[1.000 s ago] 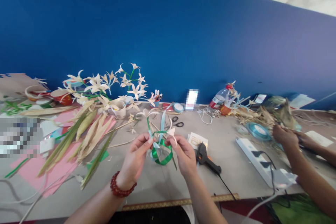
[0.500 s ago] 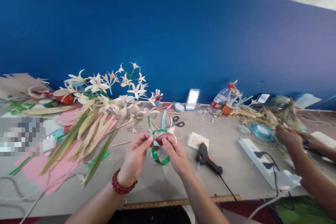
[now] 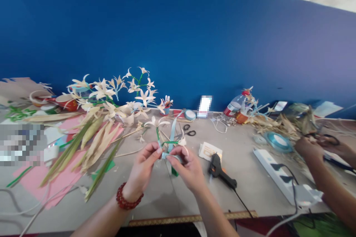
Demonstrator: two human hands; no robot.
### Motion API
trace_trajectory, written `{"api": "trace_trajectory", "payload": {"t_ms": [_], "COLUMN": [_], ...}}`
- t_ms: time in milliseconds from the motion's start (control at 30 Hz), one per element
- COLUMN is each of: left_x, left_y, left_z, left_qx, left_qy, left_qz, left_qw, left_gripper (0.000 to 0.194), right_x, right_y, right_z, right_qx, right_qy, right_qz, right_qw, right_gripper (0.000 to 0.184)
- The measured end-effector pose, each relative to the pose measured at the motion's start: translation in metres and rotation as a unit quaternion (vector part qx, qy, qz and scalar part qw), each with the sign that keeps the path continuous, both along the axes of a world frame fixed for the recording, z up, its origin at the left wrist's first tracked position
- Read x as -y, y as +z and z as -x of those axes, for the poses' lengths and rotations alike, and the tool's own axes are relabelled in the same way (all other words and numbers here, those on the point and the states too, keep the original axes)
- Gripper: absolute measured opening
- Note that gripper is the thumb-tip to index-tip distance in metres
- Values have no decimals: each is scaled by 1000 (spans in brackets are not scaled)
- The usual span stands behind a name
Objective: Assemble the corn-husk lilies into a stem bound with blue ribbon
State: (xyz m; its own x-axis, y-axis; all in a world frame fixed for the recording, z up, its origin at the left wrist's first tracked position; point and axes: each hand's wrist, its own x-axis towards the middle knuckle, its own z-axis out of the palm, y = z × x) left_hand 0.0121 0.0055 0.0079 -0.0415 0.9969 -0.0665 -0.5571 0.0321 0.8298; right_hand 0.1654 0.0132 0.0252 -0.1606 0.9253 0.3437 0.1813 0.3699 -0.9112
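Note:
Between finger and thumb, my left hand (image 3: 147,158) pinches the stem of a handmade flower (image 3: 157,123) with pale petals and a green-wrapped stalk. A side branch with a smaller pale bloom (image 3: 182,141) reaches to the right above my right hand (image 3: 185,161). My right fingers are closed on a light blue ribbon (image 3: 165,155) at the stem, close to my left fingertips. A length of ribbon stands up behind, and a green loop hangs below my right hand. Scissors (image 3: 190,132) lie just beyond.
A black glue gun (image 3: 222,172) rests right of my hands, near a white power strip (image 3: 274,174). Corn husks (image 3: 101,144) and pink paper (image 3: 36,185) lie left, finished flowers (image 3: 144,96) behind. At the right, another person's hands (image 3: 311,148) hold scissors over husks.
My right hand has turned and moved slightly down and right, drawing the blue ribbon across the stem. The green loop below has shifted. The other person's scissors have come up into view.

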Motion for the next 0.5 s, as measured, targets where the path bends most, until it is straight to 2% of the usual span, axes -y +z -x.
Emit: {"api": "trace_trajectory", "payload": {"t_ms": [133,300,500], "left_x": [0,0,0], "left_y": [1,2,-1], "left_z": [0,0,3], "left_qx": [25,73,74], "left_qy": [-1,-3,16], "left_qz": [1,30,44], "left_qw": [1000,997,996], "left_gripper": [13,15,21], "right_x": [16,35,44], "right_y": [0,-6,-4], "right_z": [-1,1,-1], "right_qx": [78,148,187], "right_qy": [-31,13,92], "right_qz": [-122,-271,-336], "right_qw": [989,951,918], "right_gripper": [3,24,39]}}
